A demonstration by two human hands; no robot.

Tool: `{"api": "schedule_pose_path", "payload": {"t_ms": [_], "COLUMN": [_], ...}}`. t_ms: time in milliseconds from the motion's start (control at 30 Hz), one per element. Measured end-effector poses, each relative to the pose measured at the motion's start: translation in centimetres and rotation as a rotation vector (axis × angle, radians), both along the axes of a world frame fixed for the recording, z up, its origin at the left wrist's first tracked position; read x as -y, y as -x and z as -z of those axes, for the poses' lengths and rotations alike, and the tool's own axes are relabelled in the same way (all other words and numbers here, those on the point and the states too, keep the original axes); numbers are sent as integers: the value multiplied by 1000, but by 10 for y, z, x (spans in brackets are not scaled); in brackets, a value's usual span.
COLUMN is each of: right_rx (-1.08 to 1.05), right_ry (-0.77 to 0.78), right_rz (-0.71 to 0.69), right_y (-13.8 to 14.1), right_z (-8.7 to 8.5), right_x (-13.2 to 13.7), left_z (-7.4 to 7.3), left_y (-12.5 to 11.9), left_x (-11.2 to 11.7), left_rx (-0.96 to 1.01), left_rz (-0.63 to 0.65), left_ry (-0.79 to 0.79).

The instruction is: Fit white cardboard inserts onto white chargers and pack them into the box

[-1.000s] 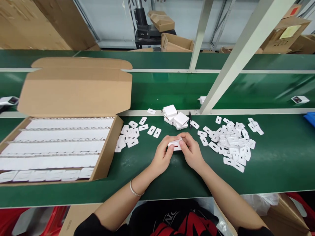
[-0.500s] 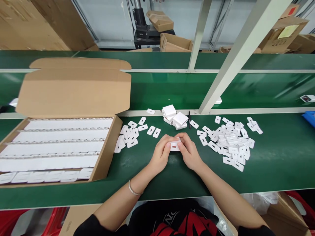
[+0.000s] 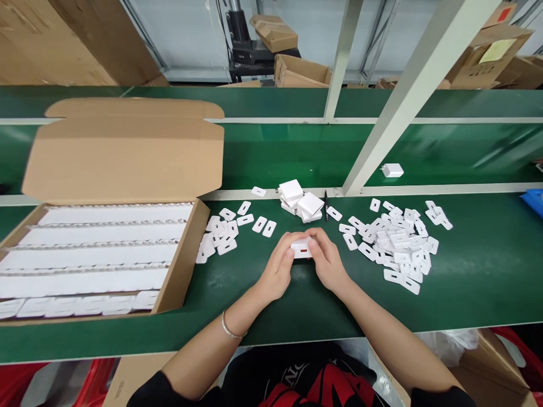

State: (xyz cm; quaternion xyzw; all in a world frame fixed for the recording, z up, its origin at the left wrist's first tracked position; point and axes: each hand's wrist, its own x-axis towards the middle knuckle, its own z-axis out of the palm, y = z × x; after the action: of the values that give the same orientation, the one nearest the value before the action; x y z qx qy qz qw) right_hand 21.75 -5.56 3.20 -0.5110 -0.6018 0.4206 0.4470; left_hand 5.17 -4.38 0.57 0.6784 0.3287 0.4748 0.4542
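Note:
Both hands meet over the green bench top, gripping one small white charger body [image 3: 301, 247] with a red slot facing me. My left hand [image 3: 278, 269] pinches its left end, fingers curled. My right hand [image 3: 328, 261] closes round its right end, thumb on top. A heap of flat white slotted plates [image 3: 396, 244] lies just right of my hands, and a smaller scatter of the same plates [image 3: 223, 233] lies to the left. A small stack of white charger bodies [image 3: 302, 204] sits behind my hands.
An open cardboard box [image 3: 182, 265] at the left holds rows of white parts. Behind the bench runs a green conveyor belt [image 3: 275, 152] carrying a white charger [image 3: 392, 170]. A slanted white frame post [image 3: 407, 96] rises from the rail. A blue object [image 3: 535, 202] pokes in at the right edge.
The charger in my hands has been turned slightly, and my fingers have closed tighter round it. On the belt, a white charger has drifted right; other items there left the view.

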Motion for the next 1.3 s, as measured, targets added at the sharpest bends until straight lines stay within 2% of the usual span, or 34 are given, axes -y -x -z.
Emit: {"api": "schedule_pose_path", "payload": {"t_ms": [333, 467, 567, 700, 900, 1000, 1067, 1133, 1200, 1300], "right_rx": [7, -46, -80, 91, 328, 311, 273, 253, 236, 200], "right_ry": [20, -8, -88, -250, -418, -497, -505, -492, -486, -482], "right_rz": [-42, -45, -53, -38, -126, -136, -103, -73, -43, 24], "right_y": [1, 0, -2, -5, -3, -1, -1, -5, -9, -12], "right_z": [-1, 3, 4, 1, 2, 7, 9, 10, 10, 9], "right_x": [1, 0, -2, -5, -8, -9, -9, -11, -15, -24], "left_z": [-3, -3, -4, -7, -6, -8, -14, -25, -39, -58], "left_y": [2, 3, 1, -1, 1, 0, 4, 19, 49, 126], "left_x": [-4, -6, -8, -10, -13, -16, -20, -24, -29, -27], "left_rx": [-17, 26, 157, 262, 105, 76, 120, 169, 170, 45], "left_rz": [-53, -6, 27, -6, -52, -110, -164, -224, -332, -642], "left_ry": [-94, -59, 102, 302, 190, 151, 132, 101, 25, -134]}}
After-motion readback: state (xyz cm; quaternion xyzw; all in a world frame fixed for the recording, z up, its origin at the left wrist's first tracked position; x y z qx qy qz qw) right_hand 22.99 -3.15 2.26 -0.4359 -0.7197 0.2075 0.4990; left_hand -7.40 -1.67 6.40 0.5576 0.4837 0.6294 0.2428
